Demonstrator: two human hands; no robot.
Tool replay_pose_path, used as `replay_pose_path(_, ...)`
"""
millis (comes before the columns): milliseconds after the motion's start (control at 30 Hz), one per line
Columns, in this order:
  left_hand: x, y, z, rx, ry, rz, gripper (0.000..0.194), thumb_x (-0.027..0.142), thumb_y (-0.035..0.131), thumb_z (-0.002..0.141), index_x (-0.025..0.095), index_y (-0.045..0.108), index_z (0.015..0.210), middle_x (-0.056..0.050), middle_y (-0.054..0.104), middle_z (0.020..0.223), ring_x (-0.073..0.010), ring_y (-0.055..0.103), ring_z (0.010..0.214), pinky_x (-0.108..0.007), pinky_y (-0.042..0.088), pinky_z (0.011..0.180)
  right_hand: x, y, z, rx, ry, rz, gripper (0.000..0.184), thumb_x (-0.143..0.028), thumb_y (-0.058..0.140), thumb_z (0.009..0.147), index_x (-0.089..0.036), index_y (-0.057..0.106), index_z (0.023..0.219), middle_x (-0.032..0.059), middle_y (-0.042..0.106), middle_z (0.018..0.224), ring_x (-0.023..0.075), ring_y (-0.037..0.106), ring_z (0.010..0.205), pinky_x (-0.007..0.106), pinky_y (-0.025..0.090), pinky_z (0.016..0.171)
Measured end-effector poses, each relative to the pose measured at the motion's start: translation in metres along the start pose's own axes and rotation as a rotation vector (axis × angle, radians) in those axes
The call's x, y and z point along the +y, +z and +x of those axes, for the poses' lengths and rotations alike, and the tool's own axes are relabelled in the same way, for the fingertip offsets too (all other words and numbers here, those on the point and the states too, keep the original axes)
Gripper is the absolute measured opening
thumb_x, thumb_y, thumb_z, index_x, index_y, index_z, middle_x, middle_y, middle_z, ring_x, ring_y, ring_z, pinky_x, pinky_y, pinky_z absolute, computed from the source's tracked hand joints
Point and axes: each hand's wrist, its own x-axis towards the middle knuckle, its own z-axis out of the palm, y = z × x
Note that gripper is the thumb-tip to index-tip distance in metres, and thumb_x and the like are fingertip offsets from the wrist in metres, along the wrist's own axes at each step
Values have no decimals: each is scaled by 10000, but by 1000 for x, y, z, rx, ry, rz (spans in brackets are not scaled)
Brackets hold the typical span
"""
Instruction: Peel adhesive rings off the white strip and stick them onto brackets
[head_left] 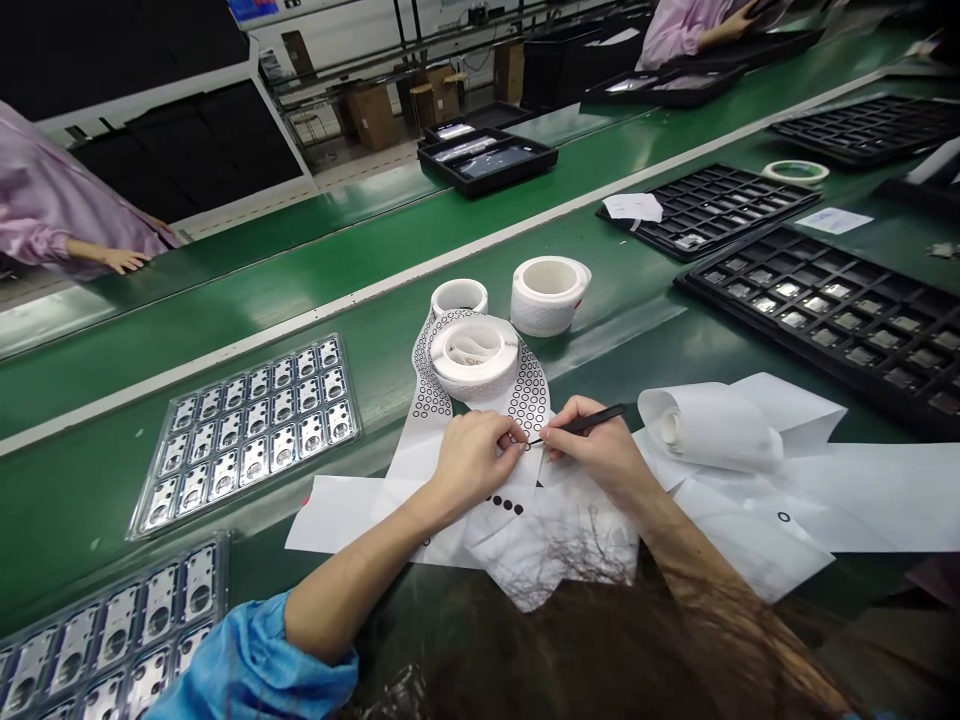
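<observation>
Sticker strip [480, 420] is laid on the green table [360, 350], near centre; it is pinned flat by left hand [472, 460] fingers, pressed together; tweezers [581, 424] are pinched by right hand [600, 455] to lift one ring.

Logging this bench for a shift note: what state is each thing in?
Left hand: pressing the sticker strip flat.
Right hand: gripping black tweezers, tip at the strip.
Sticker roll: partly unrolled.
Backing paper: loose, curled.
Clear tray: filled with metal plates.
</observation>
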Motion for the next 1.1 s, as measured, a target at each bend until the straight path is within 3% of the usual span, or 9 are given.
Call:
replay_pose_path(600, 1, -2, -2, -13, -3, -17, 88, 212, 623, 864, 221, 708, 882, 17, 700, 773, -180, 625, 754, -296, 410, 702, 1, -1, -2, -8, -19, 52, 306, -368, 811, 602, -194, 563, 648, -1, 647, 561, 156, 625, 490, 239, 516, 502)
replay_pose_path(833, 3, -14, -3, -80, 27, -84, 180, 190, 571, 890, 185, 683, 1032, -5, 732, 844, -194, 663, 813, -304, 497, 760, -1, -5, -9, 16, -131, 56, 331, -367, 883, 605, -182, 611, 635, 20, 658, 565, 165, 630, 480, 237, 511, 493)
replay_pose_path(967, 10, -41, -40, -75, 29, -123, 268, 218, 554, 922, 175, 616, 1179, -68, 716, 1101, -219, 648, 1022, -335, 514, 887, -7, -9, -24, 106, -274, 153, 254, -219, 875, 582, -186, 628, 629, -2, 657, 598, 138, 624, 501, 229, 524, 532)
replay_pose_path(1033, 15, -54, -79, -51, 88, -68, 258, 224, 528, 937, 175, 619, 1173, -83, 703, 1138, -233, 628, 1070, -366, 502, 935, -15, -6, -35, 153, -351, 205, 251, -149, 874, 533, -181, 638, 615, 20, 668, 617, 160, 626, 502, 259, 523, 516)
replay_pose_path(1100, 20, -58, -130, -20, 173, 38, 261, 226, 463, 958, 181, 634, 1150, -71, 713, 1105, -216, 644, 999, -352, 521, 876, -23, 1, -52, 170, -402, 214, 282, -165, 904, 495, -188, 639, 589, 31, 663, 596, 181, 620, 485, 285, 522, 480)
